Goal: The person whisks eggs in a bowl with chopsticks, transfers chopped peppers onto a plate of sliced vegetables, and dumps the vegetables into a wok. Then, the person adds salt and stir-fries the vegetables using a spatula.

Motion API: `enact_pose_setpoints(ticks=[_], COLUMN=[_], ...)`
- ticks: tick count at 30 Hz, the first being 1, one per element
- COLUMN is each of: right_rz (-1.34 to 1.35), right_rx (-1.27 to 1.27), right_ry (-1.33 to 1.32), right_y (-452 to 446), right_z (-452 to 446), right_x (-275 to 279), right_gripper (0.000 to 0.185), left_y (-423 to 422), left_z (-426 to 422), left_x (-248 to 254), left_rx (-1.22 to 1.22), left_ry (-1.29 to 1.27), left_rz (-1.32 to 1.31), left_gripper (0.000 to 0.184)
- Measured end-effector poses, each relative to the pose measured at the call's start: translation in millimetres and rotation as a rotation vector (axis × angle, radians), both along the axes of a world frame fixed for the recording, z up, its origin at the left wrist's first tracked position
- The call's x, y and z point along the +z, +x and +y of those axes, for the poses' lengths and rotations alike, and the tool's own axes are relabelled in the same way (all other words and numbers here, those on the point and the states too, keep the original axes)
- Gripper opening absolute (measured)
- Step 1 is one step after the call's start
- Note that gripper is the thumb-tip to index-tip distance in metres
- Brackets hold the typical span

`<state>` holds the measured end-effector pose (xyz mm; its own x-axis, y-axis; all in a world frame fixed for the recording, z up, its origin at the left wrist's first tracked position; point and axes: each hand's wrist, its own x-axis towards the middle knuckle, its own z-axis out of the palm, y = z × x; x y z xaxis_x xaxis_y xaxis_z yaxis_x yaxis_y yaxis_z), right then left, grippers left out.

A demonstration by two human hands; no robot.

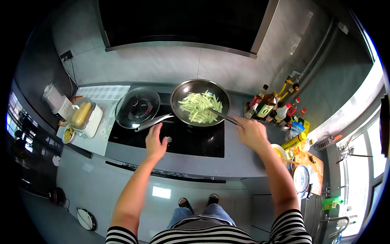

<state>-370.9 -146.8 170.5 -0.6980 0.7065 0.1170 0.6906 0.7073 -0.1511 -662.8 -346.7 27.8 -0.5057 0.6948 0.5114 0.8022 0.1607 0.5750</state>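
- Watching the feed from my end, I've got a wok (187,90) on the right side of the black cooktop (187,143), with a pile of pale green vegetable shreds (199,106) sitting in it
- Right hand (252,132) has its fingers wrapped round the dark handle of a long cooking utensil (226,116), and the far end is buried in the shreds (so no clue from here whether it's a spatula or something else)
- Left hand (155,141) is down by the wok handle (162,119), fingers extended and loose, not curled round anything I can see; whether the tips actually touch that handle, I can't make out
- Progress as I read it: the shredding is done and the pile is in the wok, with the utensil in among it. The pieces look pale and fairly stiff to me, so I'd call it early on, with most of the stirring and cooking left. All just my guess from the colour
- Clear glass lid (138,106) lies on the left of the cooktop, off the wok
- Over to the right there's a yellow bottle (294,141), then a wooden cutting board (318,168) with a blue-rimmed plate (301,179) beside it
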Motion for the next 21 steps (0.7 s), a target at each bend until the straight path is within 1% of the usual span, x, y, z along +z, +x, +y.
enact_pose_setpoints(ticks=[1, 2, 3, 4, 5, 7, 8, 9, 10, 11, 12, 13, 15, 16, 19, 21], right_rz=[-0.027, -0.055, -0.086, -0.115, -0.143, -0.108, -0.069, -0.031, -0.086, -0.084, -0.082, -0.081, -0.205, -0.198, -0.358, -0.263], right_rx=[0.033, 0.049, 0.025, 0.003, -0.018, -0.03, -0.02, -0.009, -0.077, -0.067, -0.058, -0.05, 0.023, 0.078, 0.15, 0.123], right_ry=[0.018, 0.012, 0.003, -0.004, -0.011, -0.008, 0.009, 0.024, -0.036, -0.014, 0.012, 0.035, 0.132, 0.142, 0.184, 0.197], right_y=[7, 9, 3, -7, -18, -43, -56, -65, -72, -70, -62, -53, -32, -23, -37, -55], right_z=[-5, -9, -10, -9, -5, 19, 27, 30, 36, 40, 44, 47, 50, 54, 63, 74], right_x=[16, 25, 22, 14, 3, -43, -59, -63, -63, -60, -48, -35, -3, 7, 2, -21], right_gripper=[0.037, 0.034, 0.032, 0.031, 0.029, 0.031, 0.032, 0.034, 0.043, 0.042, 0.042, 0.042, 0.047, 0.047, 0.049, 0.045], left_y=[-16, -28, -38, -44, -49, -59, -61, -61, -61, -63, -64, -66, -71, -72, -79, -81], left_z=[1, 2, 4, 8, 11, 19, 20, 19, 17, 17, 17, 17, 18, 18, 19, 21], left_x=[-6, -10, -11, -11, -13, -16, -14, -13, -10, -8, -9, -7, -1, 0, -6, -11], left_rx=[0.062, 0.099, 0.137, 0.159, 0.177, 0.223, 0.224, 0.212, 0.2, 0.185, 0.213, 0.208, 0.195, 0.199, 0.187, 0.177], left_ry=[-0.112, -0.172, -0.235, -0.298, -0.35, -0.456, -0.528, -0.535, -0.543, -0.549, -0.504, -0.506, -0.507, -0.499, -0.497, -0.456], left_rz=[0.012, 0.068, 0.124, 0.156, 0.181, 0.231, 0.199, 0.208, 0.217, 0.231, 0.267, 0.27, 0.277, 0.263, 0.247, 0.258], left_gripper=[0.068, 0.072, 0.076, 0.08, 0.081, 0.082, 0.079, 0.077, 0.074, 0.072, 0.063, 0.061, 0.056, 0.049, 0.047, 0.045])
